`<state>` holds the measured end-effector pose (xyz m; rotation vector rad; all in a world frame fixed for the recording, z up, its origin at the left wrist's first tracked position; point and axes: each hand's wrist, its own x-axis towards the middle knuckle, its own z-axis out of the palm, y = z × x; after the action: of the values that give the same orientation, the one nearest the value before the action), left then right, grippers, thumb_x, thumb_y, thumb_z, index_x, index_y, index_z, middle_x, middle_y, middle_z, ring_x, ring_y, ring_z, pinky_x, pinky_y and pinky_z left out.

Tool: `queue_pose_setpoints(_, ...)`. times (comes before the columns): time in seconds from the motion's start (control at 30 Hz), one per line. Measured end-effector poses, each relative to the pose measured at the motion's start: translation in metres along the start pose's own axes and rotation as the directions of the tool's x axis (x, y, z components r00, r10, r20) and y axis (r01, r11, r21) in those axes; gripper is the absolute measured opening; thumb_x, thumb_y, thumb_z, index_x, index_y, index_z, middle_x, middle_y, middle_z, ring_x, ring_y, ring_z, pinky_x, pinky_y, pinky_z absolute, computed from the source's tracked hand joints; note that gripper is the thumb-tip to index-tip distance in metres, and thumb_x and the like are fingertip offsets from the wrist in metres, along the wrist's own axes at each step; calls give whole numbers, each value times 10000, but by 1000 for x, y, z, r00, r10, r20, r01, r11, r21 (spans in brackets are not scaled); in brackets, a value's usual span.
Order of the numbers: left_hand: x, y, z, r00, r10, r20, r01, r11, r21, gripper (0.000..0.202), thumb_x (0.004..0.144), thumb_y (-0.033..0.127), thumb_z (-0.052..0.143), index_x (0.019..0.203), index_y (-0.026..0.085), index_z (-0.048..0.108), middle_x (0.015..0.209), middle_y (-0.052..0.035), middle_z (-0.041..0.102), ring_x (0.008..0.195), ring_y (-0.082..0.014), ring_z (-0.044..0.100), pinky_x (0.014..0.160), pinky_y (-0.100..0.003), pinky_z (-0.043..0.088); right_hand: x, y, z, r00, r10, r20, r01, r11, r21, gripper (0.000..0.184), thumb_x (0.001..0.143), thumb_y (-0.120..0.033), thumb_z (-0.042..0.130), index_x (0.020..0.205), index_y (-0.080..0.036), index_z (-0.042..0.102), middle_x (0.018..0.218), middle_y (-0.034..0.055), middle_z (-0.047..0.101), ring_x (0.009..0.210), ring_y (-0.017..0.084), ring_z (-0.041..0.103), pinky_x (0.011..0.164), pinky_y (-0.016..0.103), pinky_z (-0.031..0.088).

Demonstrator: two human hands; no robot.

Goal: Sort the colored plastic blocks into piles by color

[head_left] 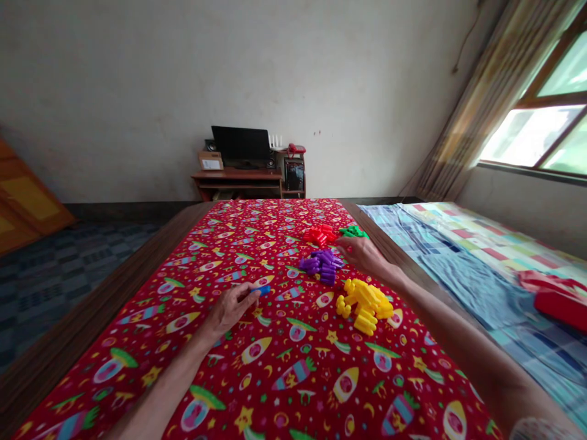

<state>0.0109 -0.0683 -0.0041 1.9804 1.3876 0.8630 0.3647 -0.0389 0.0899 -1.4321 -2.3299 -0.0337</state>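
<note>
My left hand (233, 307) is over the patterned red cloth, with thumb and fingers pinched on a small blue plastic piece (263, 289). My right hand (360, 252) reaches farther out, its fingers curled beside a pile of green plastic pieces (353, 231). What those fingers hold, if anything, is too small to make out. A pile of red plastic pieces (320, 234) lies just left of the green ones. Nearer to me is a purple pile (323, 267), and closer still, beside my right forearm, a larger heap of yellow plastic pieces (367, 300).
The red cloth (192, 342) covers a long table with dark wooden edges (92, 305). A bed with a checked sheet (458, 244) stands to the right, with a red item (559, 305) on it. Against the far wall is a desk (238, 175) with a monitor (242, 146).
</note>
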Motion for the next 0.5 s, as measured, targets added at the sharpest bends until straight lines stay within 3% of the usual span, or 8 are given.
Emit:
queue_pose_setpoints(0.1,-1,8,5,999,9,45,-7,998,-59,494,818,646,454,701,193,614,605,-2,632,563,-154,563,571,-253,457,0,-51,17,930,-361,63,345,921,179,278,954,-312,486,1119,-141,630,864,77,700,687,122,589,632,227,389)
queue_pose_setpoints(0.2,-3,21,15,994,11,111,6,989,-148,492,806,649,451,708,197,619,606,-8,640,577,-164,579,588,-266,477,0,-91,39,856,-502,125,479,861,174,269,946,-324,514,1123,-146,608,875,86,691,705,135,582,603,236,367)
queue_pose_setpoints(0.27,-6,29,21,991,6,136,20,982,-188,510,808,661,430,681,200,608,597,-11,637,568,-167,580,593,-278,489,0,-106,49,832,-530,166,506,846,167,211,960,-300,489,1038,-158,624,840,68,685,670,122,568,575,235,335)
queue_pose_setpoints(0.37,-10,38,28,989,1,149,30,979,-203,569,812,701,385,641,200,592,604,-27,639,581,-175,591,607,-294,502,-2,-106,52,836,-519,178,495,854,162,226,975,-306,463,929,-158,628,781,48,667,623,104,539,550,239,285)
queue_pose_setpoints(0.5,-15,40,31,982,-18,189,74,952,-297,614,870,679,299,805,184,656,711,-61,688,670,-196,640,656,-313,525,-3,-72,32,919,-363,155,349,931,110,258,962,-340,480,877,-159,642,695,17,626,557,87,470,530,246,228)
